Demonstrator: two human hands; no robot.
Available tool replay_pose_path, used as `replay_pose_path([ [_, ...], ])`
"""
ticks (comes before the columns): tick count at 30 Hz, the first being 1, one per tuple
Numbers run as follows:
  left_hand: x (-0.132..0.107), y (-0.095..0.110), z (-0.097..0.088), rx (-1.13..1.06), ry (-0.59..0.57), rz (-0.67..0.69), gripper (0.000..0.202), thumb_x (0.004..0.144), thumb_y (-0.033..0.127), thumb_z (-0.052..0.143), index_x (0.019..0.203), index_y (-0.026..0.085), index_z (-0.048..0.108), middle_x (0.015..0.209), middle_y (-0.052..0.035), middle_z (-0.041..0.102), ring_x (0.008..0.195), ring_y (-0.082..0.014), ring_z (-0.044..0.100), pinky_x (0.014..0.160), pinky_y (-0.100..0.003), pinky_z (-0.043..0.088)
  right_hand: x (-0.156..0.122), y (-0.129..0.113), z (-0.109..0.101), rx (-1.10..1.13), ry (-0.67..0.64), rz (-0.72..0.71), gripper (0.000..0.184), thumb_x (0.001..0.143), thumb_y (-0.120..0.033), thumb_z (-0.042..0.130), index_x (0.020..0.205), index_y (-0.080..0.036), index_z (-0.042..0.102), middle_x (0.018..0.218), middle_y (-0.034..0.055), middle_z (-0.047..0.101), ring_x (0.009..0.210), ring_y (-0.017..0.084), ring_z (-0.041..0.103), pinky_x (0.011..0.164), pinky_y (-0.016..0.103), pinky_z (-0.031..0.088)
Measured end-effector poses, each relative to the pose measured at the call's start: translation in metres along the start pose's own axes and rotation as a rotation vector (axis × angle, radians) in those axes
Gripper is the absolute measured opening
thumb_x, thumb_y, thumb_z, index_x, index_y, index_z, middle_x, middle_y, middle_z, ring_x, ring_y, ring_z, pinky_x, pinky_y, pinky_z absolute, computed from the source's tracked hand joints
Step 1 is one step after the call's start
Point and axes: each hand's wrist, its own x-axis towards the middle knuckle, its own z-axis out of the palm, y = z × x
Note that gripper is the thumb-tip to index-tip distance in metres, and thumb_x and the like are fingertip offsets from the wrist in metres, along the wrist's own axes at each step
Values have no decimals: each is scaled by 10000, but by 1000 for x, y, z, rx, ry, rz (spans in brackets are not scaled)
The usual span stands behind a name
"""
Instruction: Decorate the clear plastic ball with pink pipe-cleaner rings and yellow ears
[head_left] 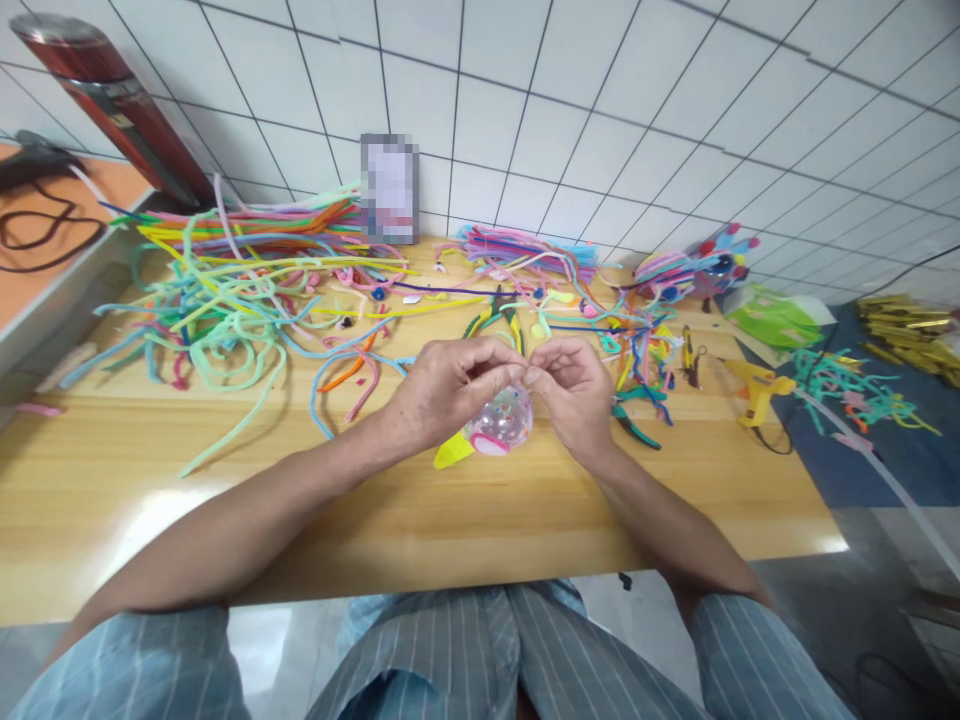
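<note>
One clear, colour-speckled sphere with a pink-edged oval (511,416) is seen beneath the left hand (450,388) and the right hand (576,395), each grip closed thumb-to-finger at the sphere's top, the pinched part indistinguishable. The pale wooden surface (480,530), backed by a white-tiled wall (495,130), is strewn with fuzzy coloured stems (232,350); one yellow glue gun (762,392) is counted.

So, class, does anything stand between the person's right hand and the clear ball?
Nothing visible does: the right hand has its fingertips by the clear ball's upper edge. The teal-handled tool lies to the right, not between.
</note>
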Motion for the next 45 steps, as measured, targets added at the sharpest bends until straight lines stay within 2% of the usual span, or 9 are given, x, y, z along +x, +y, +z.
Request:
replay_pose_path([
  [5,-2,-3,-3,243,-29,138,159,1054,239,585,957,187,700,794,9,730,680,-111,647,673,-217,458,0,-1,0,4,-37,25,368,742,-452,993,892,-269,711,802,-38,725,723,136,661,696,274,570],
  [9,-4,-3,0,299,-52,158,134,1077,229,522,972,210,602,808,15,679,691,-124,623,674,-230,453,-1,-3,0,27,-60,49,383,728,-473,1003,884,-270,717,773,-41,718,705,138,660,681,274,570],
  [14,-3,1,3,138,-80,79,165,1089,237,474,936,223,535,784,28,652,690,-121,610,707,-235,485,1,-4,-2,34,-76,79,426,718,-529,1000,878,-264,707,759,-42,707,691,136,655,673,273,575],
  [19,0,4,2,-13,-50,-11,207,1086,284,493,912,215,581,754,20,633,708,-131,619,701,-248,499,3,-4,-3,50,-75,65,428,735,-539,988,886,-255,706,764,-44,703,681,122,650,663,256,566],
  [25,-1,0,4,-55,-26,-32,175,1060,301,553,917,211,601,775,17,651,750,-134,641,713,-242,510,2,-7,-2,39,-98,57,414,775,-569,950,904,-262,705,769,-39,715,690,131,664,689,278,578],
  [32,-3,-4,5,-83,-60,-1,166,1067,311,568,994,198,664,800,5,670,717,-123,626,662,-230,502,1,-9,-2,42,-88,31,376,815,-574,915,906,-268,716,758,-40,715,658,127,648,653,276,567],
  [35,-2,-7,4,-113,-82,-14,177,1064,329,593,981,193,670,767,11,651,659,-114,598,617,-223,487,2,-9,-3,40,-102,54,414,803,-617,912,894,-266,712,740,-41,706,637,128,642,632,276,566],
  [39,-1,-9,0,-212,-188,-61,246,1087,383,568,960,189,651,748,15,642,605,-106,582,585,-226,484,4,-6,-4,105,-171,107,445,770,-622,939,870,-256,706,719,-43,709,613,125,645,589,258,546],
  [45,-3,-3,2,-159,-161,-80,234,1092,385,546,946,206,582,728,25,593,604,-113,549,560,-232,468,8,1,-4,225,-272,224,470,705,-549,1007,871,-244,691,694,-60,707,577,112,636,578,241,536],
])
